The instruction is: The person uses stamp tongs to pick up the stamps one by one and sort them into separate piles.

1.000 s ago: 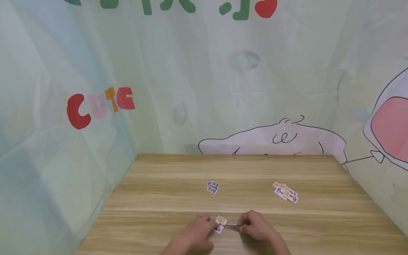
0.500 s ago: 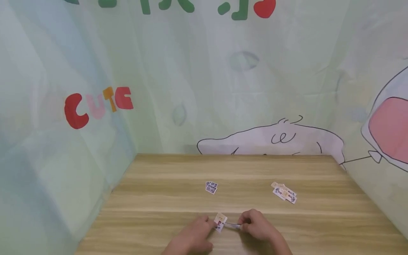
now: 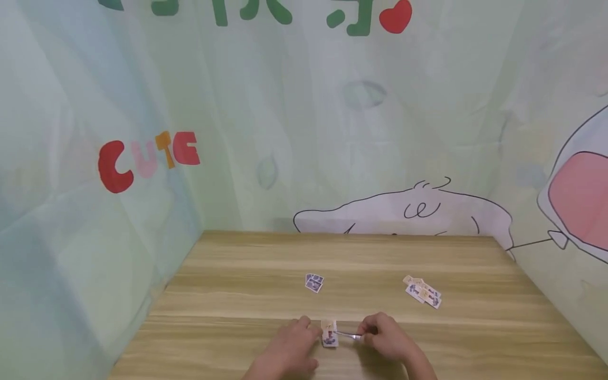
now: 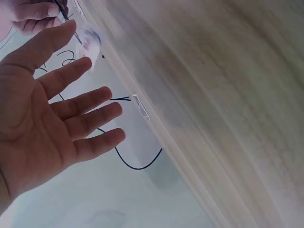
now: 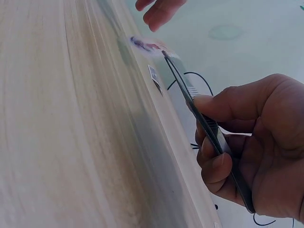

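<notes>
A small printed card or sticker point(image 3: 329, 333), with orange, red and dark blue print, is in front of me between my hands. My right hand point(image 3: 387, 336) grips a pair of metal tweezers point(image 5: 204, 124) between thumb and curled fingers. The tweezer tips meet the card point(image 5: 151, 46) in the right wrist view. Beside the card's left edge is my left hand point(image 3: 292, 345); its fingers are spread and relaxed in the left wrist view, the hand point(image 4: 42, 114) gripping nothing. Whether a left fingertip touches the card, I cannot tell.
Farther back on the wooden table point(image 3: 237, 264) lies a small group of dark-printed cards point(image 3: 314, 283). A pile of orange-and-blue printed cards point(image 3: 423, 291) overlaps at the right. A printed cloth curtain point(image 3: 304, 132) stands behind the table and along its sides.
The small card has turned from a slant to nearly straight, its lower end swinging right. My hands stay almost in place, the right still gripping the tweezers. The head view has shifted slightly.
</notes>
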The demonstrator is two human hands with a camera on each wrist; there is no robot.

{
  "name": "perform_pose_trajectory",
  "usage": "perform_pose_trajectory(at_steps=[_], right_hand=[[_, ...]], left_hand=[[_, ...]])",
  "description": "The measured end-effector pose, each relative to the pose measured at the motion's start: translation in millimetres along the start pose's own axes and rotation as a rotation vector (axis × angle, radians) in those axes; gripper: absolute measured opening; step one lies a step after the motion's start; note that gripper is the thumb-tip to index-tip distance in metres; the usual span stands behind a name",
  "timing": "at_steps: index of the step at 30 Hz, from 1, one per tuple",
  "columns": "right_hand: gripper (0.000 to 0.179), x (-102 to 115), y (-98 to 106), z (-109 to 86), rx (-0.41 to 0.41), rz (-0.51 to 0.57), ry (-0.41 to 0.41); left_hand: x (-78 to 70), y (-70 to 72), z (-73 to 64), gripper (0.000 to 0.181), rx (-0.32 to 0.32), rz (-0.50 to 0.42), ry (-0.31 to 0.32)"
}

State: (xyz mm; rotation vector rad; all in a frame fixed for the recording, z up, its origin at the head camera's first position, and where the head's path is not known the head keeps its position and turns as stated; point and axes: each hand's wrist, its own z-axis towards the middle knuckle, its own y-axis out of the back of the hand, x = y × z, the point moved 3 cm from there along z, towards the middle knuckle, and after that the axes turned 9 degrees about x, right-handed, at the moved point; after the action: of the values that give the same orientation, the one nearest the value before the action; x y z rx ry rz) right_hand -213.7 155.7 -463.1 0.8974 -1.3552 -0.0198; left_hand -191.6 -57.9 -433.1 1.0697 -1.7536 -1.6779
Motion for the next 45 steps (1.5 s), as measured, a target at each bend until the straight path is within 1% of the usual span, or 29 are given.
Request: perform_pose_trajectory(at_steps=[3, 5, 10, 12, 18, 21, 26, 31, 40, 45], right_hand=[[0.008, -2, 2, -2.8, -0.025, -0.027, 0.006], [0.008, -4, 4, -5.3, -0.038, -0.030, 0.002], [0.008, -11, 8, -10.3, -0.045, -0.018, -0.004], [0.007, -14, 10, -11.6, -0.050, -0.011, -0.002], [0.010, -23, 18, -15.5, -0.060, 0.012, -0.022], [0.011, -26, 23, -18.1, -0.076, -0.017, -0.039], [0.009, -30, 29, -25.1, -0.112, -0.006, -0.056], [0.011, -37, 36, -32.4, -0.145, 0.035, -0.087], [0.011, -46, 46, -42.6, -0.185, -0.003, -0.088], [0.010, -51, 54, -49.0, -0.220, 0.003, -0.119]], left_hand=[[-1.2, -0.3, 4.7, 0.052, -0.037, 0.085, -0.001], [-2.7, -0.4, 8.3, 0.054, -0.049, 0.127, 0.003], [-6.0, -2.1, 14.3, 0.061, -0.036, 0.095, 0.035], [-6.5, -2.5, 16.8, 0.062, -0.044, 0.093, 0.042], [-7.4, -1.0, 25.3, 0.056, -0.070, 0.107, 0.046], [-9.2, 0.8, 29.3, 0.056, -0.070, 0.107, 0.050], [-13.5, 2.2, 34.8, 0.058, -0.071, 0.108, 0.057], [-17.4, -0.1, 40.6, 0.059, -0.083, 0.105, 0.053], [-22.2, -5.0, 48.1, 0.060, -0.084, 0.134, 0.068], [-24.9, -4.1, 53.2, 0.062, -0.098, 0.152, 0.068]])
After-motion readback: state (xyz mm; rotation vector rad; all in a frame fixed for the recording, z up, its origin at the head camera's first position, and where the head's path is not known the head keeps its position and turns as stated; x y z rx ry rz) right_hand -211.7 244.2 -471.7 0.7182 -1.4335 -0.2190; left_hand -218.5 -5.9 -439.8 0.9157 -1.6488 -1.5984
